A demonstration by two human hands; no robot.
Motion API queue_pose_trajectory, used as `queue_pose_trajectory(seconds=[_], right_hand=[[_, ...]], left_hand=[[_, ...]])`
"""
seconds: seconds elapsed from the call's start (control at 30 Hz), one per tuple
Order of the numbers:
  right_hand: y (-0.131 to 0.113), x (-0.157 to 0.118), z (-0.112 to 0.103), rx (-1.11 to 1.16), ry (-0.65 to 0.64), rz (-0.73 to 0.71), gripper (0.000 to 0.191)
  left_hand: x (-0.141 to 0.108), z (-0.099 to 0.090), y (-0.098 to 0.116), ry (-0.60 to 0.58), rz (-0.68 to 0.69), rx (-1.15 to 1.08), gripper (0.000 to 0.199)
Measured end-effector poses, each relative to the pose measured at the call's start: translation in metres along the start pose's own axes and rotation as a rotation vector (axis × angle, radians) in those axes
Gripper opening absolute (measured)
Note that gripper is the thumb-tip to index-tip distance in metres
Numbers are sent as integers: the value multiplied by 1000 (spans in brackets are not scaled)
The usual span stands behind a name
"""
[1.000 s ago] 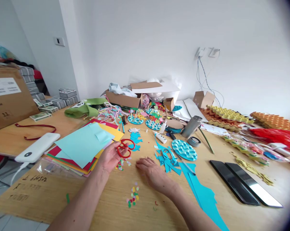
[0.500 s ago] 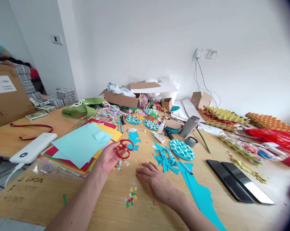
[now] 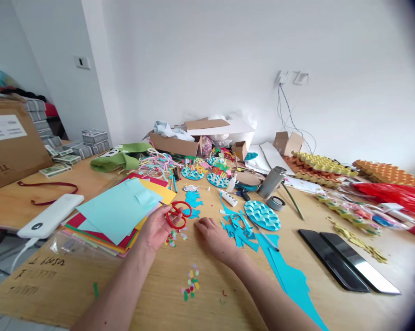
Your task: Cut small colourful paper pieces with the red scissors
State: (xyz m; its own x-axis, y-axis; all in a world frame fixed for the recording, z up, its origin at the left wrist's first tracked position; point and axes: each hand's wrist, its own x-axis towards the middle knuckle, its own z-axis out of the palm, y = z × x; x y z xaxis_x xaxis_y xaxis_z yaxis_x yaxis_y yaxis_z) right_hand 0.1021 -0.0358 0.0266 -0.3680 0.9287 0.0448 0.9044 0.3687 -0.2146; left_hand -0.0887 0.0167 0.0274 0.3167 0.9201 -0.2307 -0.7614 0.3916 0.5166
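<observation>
My left hand (image 3: 157, 225) is closed around red-handled scissors (image 3: 178, 214), held above the table beside the stacked paper. The loops face right. My right hand (image 3: 212, 236) is low over the tabletop, its fingers bent and drawn together. Its fingertips are partly hidden, so I cannot see what they hold, if anything. Between the hands is a small heap of coloured paper dots (image 3: 174, 237); more paper dots (image 3: 190, 284) lie nearer to me. Blue paper cutouts (image 3: 193, 202) lie just beyond my fingers. Blue paper scraps (image 3: 240, 230) are right of my right hand.
Coloured paper sheets (image 3: 119, 209) are stacked at left, near a white power bank (image 3: 50, 216). At right are a patterned blue disc (image 3: 262, 215), a steel flask (image 3: 272, 181), a tape roll (image 3: 275, 203) and two dark phone-like slabs (image 3: 331, 259). Boxes (image 3: 174, 143) line the wall.
My right hand has moved a little forward, away from me, and its fingers have drawn closer together. My left hand still holds the scissors in nearly the same place.
</observation>
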Motion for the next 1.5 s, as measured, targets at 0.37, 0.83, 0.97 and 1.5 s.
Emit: queue_pose_trajectory(seconds=[0.37,0.83,0.97,1.5], right_hand=[[10,-58,-9,108,-37,25,57],[13,-36,1,-41,-56,178,47],[13,-38,-6,-39,-70,153,49],[-5,-64,-9,17,-119,92,47]], left_hand=[[-2,0,-2,-15,-12,-14,8],[-1,-1,-2,-9,8,8,10],[-2,1,-2,-7,7,10,10],[-2,1,-2,-20,-7,22,10]])
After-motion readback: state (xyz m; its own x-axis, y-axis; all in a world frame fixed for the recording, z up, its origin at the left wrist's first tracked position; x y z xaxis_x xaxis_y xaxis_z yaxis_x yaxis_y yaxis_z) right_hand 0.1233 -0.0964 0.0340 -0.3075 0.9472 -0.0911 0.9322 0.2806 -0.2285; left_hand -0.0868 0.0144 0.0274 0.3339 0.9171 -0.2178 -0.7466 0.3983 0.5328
